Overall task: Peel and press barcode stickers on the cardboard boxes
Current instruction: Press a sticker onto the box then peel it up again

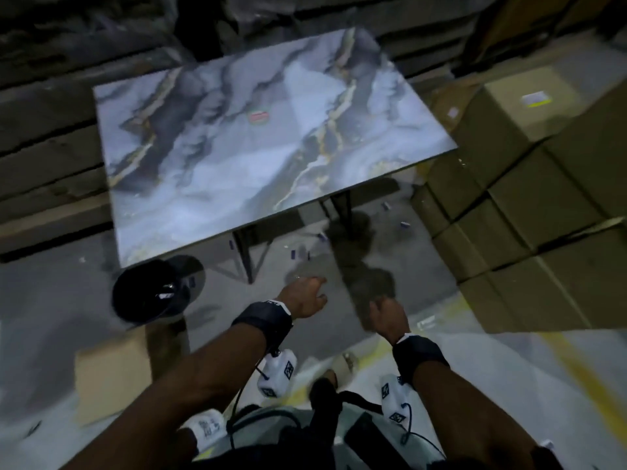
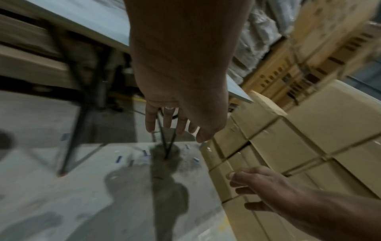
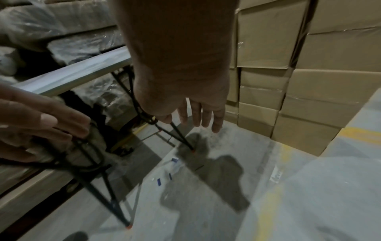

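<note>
Left hand point(image 1: 305, 296) and right hand point(image 1: 386, 315) hang loose-fingered, holding nothing — cardboard boxes point(image 1: 529, 212) beside them.

Plain brown cardboard boxes point(image 1: 529, 212) stand stacked in several tiers on the floor, just right of the counter, their flaps closed. The topmost box point(image 1: 519, 106) carries a small white and yellow sticker point(image 1: 535, 99) on its upper face. Small blue-and-white slips point(image 3: 174, 159) lie scattered flat on the floor near the stack; the blur hides what they are.

Warehouse: stacked cardboard boxes point(image 1: 529, 212).
</note>
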A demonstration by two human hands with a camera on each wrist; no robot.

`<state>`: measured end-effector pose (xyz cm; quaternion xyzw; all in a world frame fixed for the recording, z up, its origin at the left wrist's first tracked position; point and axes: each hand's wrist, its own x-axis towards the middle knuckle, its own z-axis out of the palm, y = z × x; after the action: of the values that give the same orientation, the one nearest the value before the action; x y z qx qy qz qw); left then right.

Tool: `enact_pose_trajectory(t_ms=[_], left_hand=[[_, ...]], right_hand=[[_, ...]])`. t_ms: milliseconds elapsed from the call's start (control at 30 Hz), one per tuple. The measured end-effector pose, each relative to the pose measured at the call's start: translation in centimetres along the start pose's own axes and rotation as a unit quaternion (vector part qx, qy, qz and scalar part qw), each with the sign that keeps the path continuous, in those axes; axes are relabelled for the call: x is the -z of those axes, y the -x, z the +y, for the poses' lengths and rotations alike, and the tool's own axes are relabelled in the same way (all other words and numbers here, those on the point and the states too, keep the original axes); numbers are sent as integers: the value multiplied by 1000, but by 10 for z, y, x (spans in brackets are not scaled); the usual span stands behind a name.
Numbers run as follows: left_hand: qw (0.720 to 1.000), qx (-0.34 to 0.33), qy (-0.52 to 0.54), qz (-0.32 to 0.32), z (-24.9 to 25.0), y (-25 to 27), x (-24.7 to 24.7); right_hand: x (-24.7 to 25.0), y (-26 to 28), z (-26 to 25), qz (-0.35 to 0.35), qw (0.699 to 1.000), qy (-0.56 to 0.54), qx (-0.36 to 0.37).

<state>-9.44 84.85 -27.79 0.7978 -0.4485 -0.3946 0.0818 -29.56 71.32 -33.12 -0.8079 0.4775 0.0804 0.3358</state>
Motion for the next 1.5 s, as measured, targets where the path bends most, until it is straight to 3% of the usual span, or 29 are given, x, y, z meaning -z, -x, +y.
enact_pose_trajectory(t_ms=[167, 333, 533, 700, 900, 1033, 1233, 1333, 1500], left_hand=[[997, -60, -35, -26, 83, -63, 16], [988, -125, -77, -47, 146, -123, 37], [975, -209, -65, -31, 241, -177, 89], [953, -295, -65, -4, 318, -245, 135], [916, -398, -50, 14, 421, -296, 196], [893, -443, -23, 77, 487, -323, 225], [850, -511, -22, 126, 567, -355, 262], [846, -515, -49, 130, 601, -371, 267], [849, -505, -71, 140, 651, -395, 265]], right_hand=[[59, -46, 56, 52, 998, -30, -10], [142, -55, 59, 88, 989, -94, -68], [218, -95, 82, 158, 971, -144, -105], [297, -127, 89, 259, 948, -157, -98], [404, -145, 72, 422, 890, -164, -57], [464, -144, 61, 513, 844, -156, -24], [541, -151, 71, 570, 811, -132, -14], [571, -157, 90, 587, 799, -122, -37], [607, -174, 130, 570, 807, -126, -91]])
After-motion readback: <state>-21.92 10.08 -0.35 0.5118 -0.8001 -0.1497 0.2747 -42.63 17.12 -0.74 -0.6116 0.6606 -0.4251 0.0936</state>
